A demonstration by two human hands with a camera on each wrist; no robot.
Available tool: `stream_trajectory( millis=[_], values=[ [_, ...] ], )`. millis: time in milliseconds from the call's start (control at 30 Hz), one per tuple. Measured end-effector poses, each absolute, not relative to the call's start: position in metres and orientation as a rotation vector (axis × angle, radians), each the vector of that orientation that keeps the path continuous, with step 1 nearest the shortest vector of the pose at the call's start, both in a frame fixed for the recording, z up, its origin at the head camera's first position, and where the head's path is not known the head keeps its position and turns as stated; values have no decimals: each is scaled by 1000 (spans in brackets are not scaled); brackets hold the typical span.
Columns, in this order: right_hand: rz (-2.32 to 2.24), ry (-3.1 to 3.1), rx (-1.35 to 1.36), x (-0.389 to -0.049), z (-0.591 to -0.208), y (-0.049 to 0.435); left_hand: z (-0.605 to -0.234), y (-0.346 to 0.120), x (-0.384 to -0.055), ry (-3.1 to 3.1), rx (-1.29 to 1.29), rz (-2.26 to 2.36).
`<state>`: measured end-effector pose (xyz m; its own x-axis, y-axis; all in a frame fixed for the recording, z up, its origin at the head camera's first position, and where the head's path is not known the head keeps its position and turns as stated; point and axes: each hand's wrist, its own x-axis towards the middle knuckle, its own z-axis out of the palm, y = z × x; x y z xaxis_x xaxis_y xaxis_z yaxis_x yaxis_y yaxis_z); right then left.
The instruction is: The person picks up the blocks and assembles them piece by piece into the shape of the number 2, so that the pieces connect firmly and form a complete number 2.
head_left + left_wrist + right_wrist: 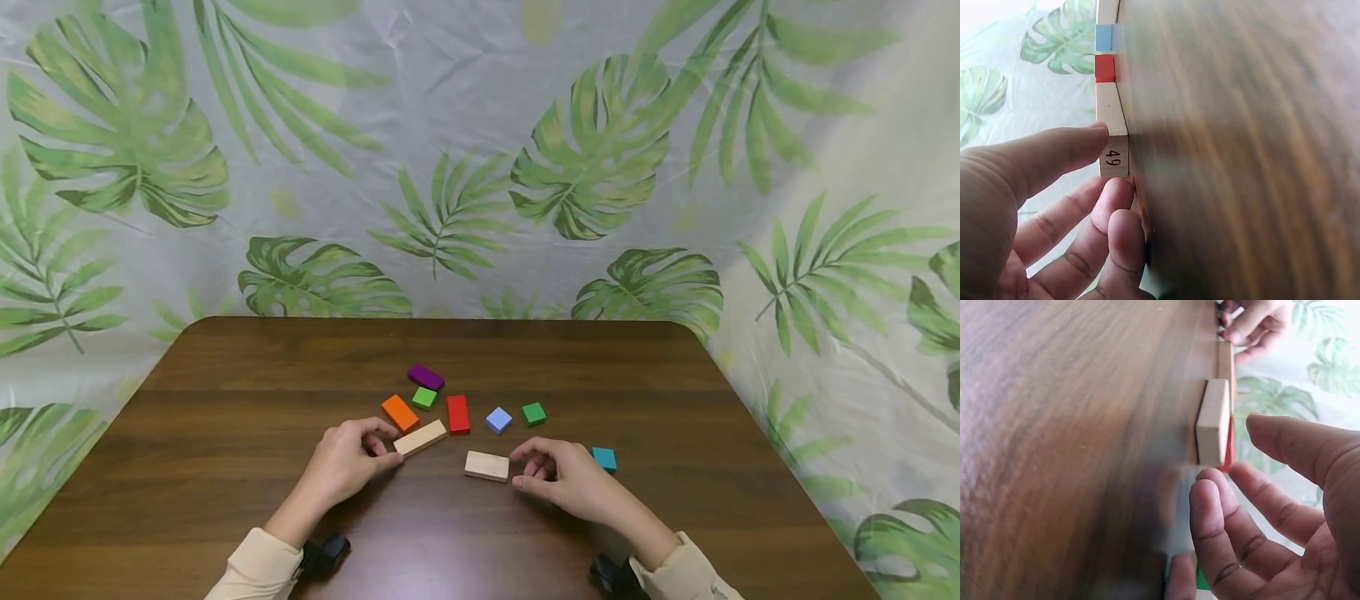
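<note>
My left hand (347,458) pinches the near end of a plain wooden block (420,439), thumb on one side and fingers on the other. The number 49 shows on that block's end face in the left wrist view. A second plain wooden block (487,466) lies flat on the table to its right. Just beside this block's right end is my right hand (566,477), its thumb and fingers apart with a gap between them and nothing held. In the right wrist view a small gap separates the fingertips (1205,497) from the block (1213,422).
Behind the wooden blocks lie an orange block (400,413), a purple block (426,377), a light green block (424,398), a red block (458,415), a light blue block (498,420) and a green block (534,414). A teal block (604,459) sits beyond the right hand on the brown table (262,375).
</note>
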<state>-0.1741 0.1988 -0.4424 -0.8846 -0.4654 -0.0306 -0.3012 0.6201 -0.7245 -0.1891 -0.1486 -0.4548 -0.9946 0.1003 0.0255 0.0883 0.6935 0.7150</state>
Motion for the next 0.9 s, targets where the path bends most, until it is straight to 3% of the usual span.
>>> stream_trajectory(
  millis=[900],
  values=[
    [-1124,2632,-592,-177,-450,199,-456,-147,-182,2891,193,1196]
  ],
)
